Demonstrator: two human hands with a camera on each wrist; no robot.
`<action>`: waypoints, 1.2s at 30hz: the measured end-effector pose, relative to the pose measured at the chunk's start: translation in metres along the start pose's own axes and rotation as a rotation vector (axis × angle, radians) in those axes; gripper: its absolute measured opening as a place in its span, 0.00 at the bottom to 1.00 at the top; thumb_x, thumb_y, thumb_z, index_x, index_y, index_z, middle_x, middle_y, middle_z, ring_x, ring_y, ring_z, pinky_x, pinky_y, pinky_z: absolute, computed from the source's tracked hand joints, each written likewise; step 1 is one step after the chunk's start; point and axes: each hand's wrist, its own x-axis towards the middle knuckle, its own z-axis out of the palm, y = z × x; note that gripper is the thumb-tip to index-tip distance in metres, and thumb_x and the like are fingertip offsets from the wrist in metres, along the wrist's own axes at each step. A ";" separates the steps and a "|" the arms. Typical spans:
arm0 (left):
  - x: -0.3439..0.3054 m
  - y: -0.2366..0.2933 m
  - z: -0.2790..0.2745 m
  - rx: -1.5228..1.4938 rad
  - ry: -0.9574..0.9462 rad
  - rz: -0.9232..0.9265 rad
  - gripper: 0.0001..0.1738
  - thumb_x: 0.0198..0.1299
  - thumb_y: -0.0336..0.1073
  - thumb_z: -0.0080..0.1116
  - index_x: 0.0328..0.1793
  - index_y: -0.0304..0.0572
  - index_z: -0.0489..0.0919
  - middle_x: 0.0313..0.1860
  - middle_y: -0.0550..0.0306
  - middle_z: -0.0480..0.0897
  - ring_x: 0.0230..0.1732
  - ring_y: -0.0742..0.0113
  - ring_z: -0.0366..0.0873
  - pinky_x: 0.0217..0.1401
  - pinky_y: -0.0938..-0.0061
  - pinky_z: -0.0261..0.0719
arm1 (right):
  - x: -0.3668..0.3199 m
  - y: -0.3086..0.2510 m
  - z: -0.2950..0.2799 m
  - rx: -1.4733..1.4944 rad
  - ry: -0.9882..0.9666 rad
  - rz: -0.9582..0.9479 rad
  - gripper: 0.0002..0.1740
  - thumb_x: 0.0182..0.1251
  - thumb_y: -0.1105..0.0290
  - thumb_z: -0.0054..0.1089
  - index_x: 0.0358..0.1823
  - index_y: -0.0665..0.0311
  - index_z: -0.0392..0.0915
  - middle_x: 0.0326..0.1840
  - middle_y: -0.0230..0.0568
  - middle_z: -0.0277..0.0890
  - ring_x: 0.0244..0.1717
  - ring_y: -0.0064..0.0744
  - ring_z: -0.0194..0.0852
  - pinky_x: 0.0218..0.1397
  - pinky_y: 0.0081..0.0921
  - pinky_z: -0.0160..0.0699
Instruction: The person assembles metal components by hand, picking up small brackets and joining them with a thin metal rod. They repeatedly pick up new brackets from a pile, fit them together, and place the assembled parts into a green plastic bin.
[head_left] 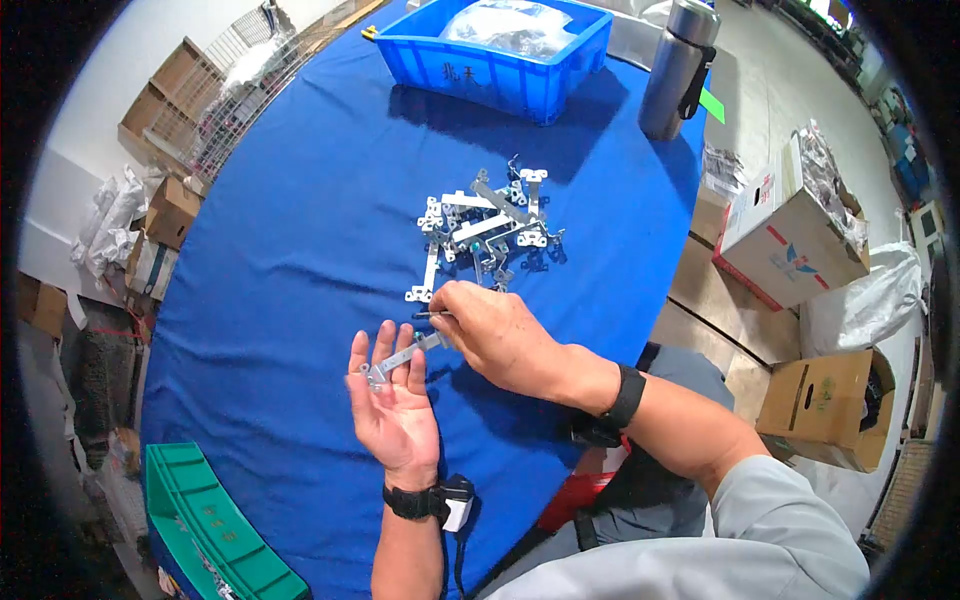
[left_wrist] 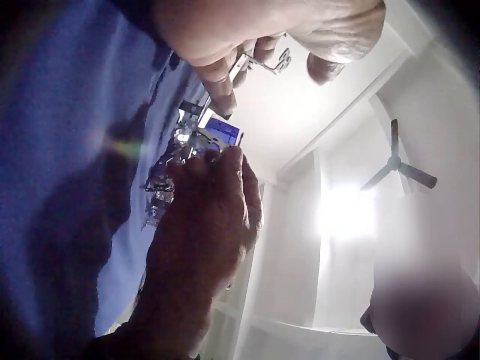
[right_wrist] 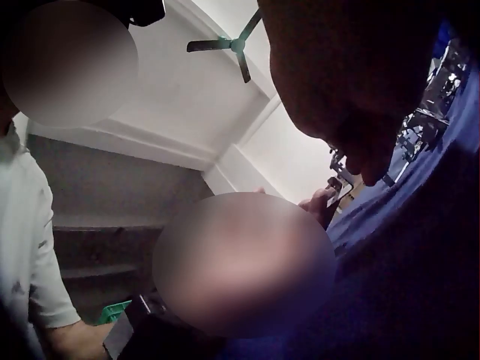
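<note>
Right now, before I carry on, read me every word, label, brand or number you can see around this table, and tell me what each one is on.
Blue bin: dark handwriting on its side, looks like "北天", though too soft to be sure.
Green tray: dark marks, too blurred to read.
White carton: red print and a red-and-blue logo, too small to read.
Brown box: green marks, unreadable.

Left hand (left_wrist: 277,26), mine: fingers along a metal bracket (left_wrist: 238,66). Right hand (left_wrist: 199,225): fingers bent at its lower end. Metal parts (left_wrist: 159,196) beside, on blue cloth (left_wrist: 67,150). Ceiling fan (left_wrist: 395,162) beyond, near a bright light (left_wrist: 349,214).
</note>
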 end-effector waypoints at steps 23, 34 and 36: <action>-0.006 -0.004 -0.004 0.524 0.193 0.118 0.22 0.72 0.41 0.56 0.63 0.32 0.76 0.48 0.51 0.85 0.43 0.67 0.84 0.35 0.77 0.85 | -0.002 -0.008 -0.010 -0.156 -0.151 -0.053 0.06 0.66 0.68 0.59 0.37 0.62 0.73 0.31 0.43 0.72 0.33 0.48 0.77 0.32 0.42 0.76; -0.005 -0.005 -0.004 0.522 0.144 0.089 0.11 0.67 0.28 0.59 0.54 0.34 0.82 0.48 0.51 0.87 0.46 0.64 0.87 0.25 0.83 0.79 | 0.000 -0.010 -0.007 -0.163 -0.155 -0.123 0.07 0.65 0.70 0.60 0.36 0.63 0.72 0.31 0.42 0.69 0.33 0.44 0.76 0.30 0.39 0.76; -0.007 -0.004 0.000 0.540 0.172 0.087 0.11 0.67 0.27 0.60 0.54 0.35 0.83 0.47 0.51 0.87 0.46 0.65 0.87 0.25 0.83 0.79 | 0.000 -0.013 -0.008 -0.157 -0.152 -0.104 0.07 0.65 0.70 0.60 0.36 0.63 0.72 0.31 0.42 0.69 0.33 0.45 0.76 0.30 0.40 0.75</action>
